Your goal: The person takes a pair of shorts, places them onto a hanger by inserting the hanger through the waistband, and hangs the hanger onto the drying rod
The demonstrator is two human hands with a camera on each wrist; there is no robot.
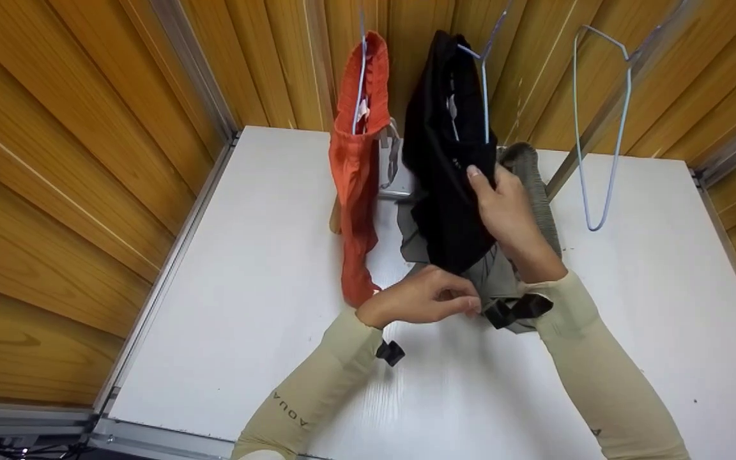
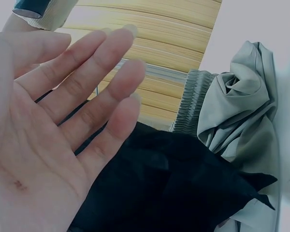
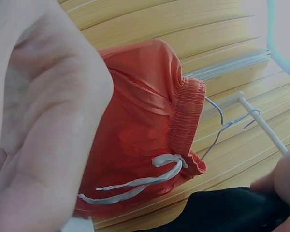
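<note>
Black shorts (image 1: 429, 147) hang on a wire hanger (image 1: 486, 96). At their waistband, my right hand (image 1: 513, 214) grips the cloth, thumb over the outer side. Below the hem, my left hand (image 1: 429, 295) is held near the black shorts with no cloth in it. Its fingers stretch out loosely in the left wrist view, in front of the black fabric (image 2: 154, 188). A grey-green garment with an elastic waistband (image 1: 537, 185) lies crumpled on the white table, partly hidden behind the black shorts and my right hand.
Orange shorts (image 1: 356, 172) with a white drawstring (image 3: 135, 186) hang on another hanger to the left. On the right, a bare wire hanger (image 1: 623, 128) hangs by a slanting metal bar (image 1: 588, 137). Wood-patterned walls (image 1: 55, 128) surround the white table (image 1: 246, 268).
</note>
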